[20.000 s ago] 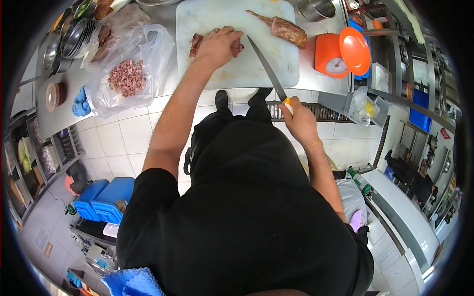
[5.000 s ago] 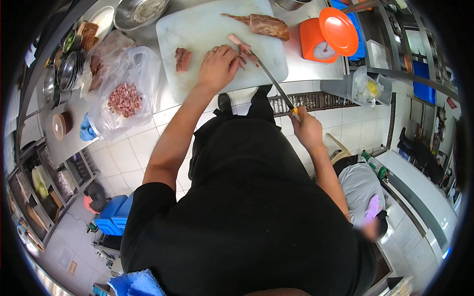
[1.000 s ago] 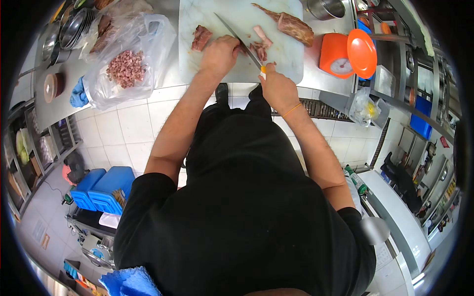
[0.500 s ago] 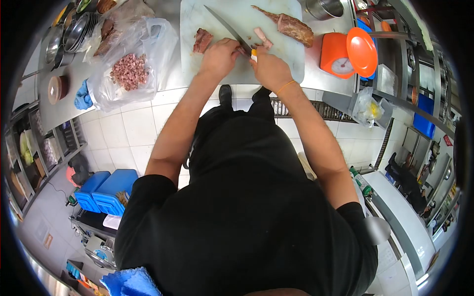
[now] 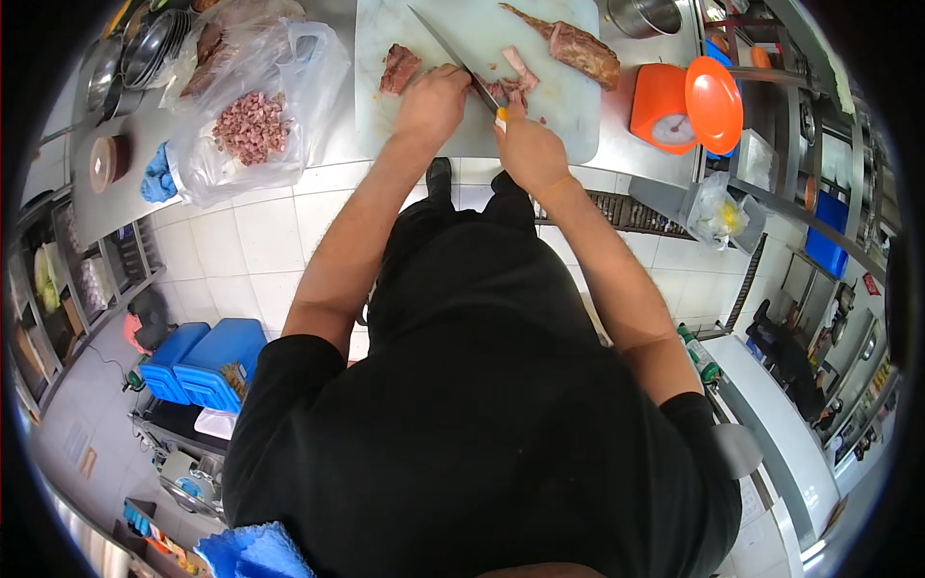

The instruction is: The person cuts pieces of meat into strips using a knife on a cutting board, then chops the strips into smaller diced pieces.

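Observation:
My right hand [image 5: 535, 152] is closed around the yellow and white handle of a knife [image 5: 442, 39]. Its long blade slants up and left across a white cutting board [image 5: 414, 140]. Against the left side of the blade, my left hand [image 5: 431, 106] has its fingers curled on a small piece of meat, mostly hidden by them. Cut meat bits [image 5: 509, 89] and a pale strip [image 5: 520, 65] lie just right of the blade. A dark red chunk of meat [image 5: 399, 69] rests beyond my left hand. At the board's upper right is a larger browned piece of meat [image 5: 581, 56].
To the left, diced meat [image 5: 251, 128] sits on a clear plastic bag [image 5: 323, 87]. A blue cloth [image 5: 159, 175] and a lidded tub [image 5: 109, 163] are farther left. On the right stand an orange scale [image 5: 661, 108] and a metal pot [image 5: 646, 13].
My right hand and the knife handle have shifted slightly down and right. More cut bits now show right of the blade. The left hand stays beside it.

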A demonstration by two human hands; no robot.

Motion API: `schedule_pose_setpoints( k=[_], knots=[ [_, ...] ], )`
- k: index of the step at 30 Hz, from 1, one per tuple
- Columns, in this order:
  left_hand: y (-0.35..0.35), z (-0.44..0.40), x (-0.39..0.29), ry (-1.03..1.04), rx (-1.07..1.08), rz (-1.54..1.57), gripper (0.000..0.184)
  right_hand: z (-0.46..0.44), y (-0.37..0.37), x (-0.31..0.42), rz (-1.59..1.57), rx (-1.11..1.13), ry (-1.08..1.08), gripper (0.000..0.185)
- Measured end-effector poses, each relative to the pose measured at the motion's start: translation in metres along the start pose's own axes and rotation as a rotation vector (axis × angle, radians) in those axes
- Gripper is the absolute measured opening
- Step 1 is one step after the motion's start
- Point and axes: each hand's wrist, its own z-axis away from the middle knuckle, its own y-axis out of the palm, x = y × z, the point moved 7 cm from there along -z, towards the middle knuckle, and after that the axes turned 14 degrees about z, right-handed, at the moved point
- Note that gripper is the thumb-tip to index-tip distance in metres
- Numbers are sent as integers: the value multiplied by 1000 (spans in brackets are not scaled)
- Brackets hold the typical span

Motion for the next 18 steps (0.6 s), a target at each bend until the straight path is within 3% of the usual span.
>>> schedule_pose_setpoints(
  k=[6,9,12,15,18],
  knots=[
    [-1,-2,-3,18,42,-24,10,-21,-13,5,-75,9,-2,34],
    [-1,-1,-1,-24,35,41,14,-8,-29,-2,-56,35,-19,35],
    [-5,-5,-9,-130,47,11,25,17,-45,-20,0,72,98,36],
    [-6,-11,-19,54,71,60,36,44,-48,-50,0,57,188,37],
    [8,-14,-12,101,288,-24,41,78,-40,-79,-8,14,229,37]
  ],
)
